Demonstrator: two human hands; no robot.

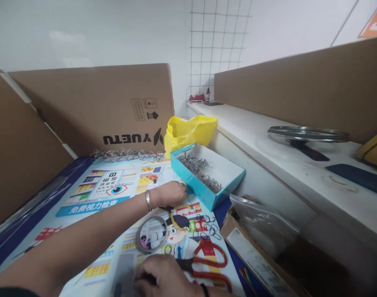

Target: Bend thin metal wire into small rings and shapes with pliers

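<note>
My left hand (173, 193), with a silver bangle at the wrist, reaches across the printed poster sheet (95, 255). Its fingers are curled closed beside the turquoise box (213, 202), and whatever they hold is hidden. Tangled thin wire-like metal pieces (194, 163) lie in that box. Closer to me, my right hand (163, 274) is bent with its fingertips together; I cannot make out anything in them. Red-handled scissors (207, 262) lie by this hand, partly covered. Between the hands are a tape roll (138, 239) and a yellow ring (173, 222). Several small dark loops (211, 227) are scattered at the right.
Cardboard panels (83, 107) wall off the back and left. Behind the box stands a yellow bag (191, 130). A white ledge (269, 140) runs along the right, bearing a round metal-rimmed lid (309, 134). Below it sits an open carton (253, 255) with a clear plastic bag (265, 222).
</note>
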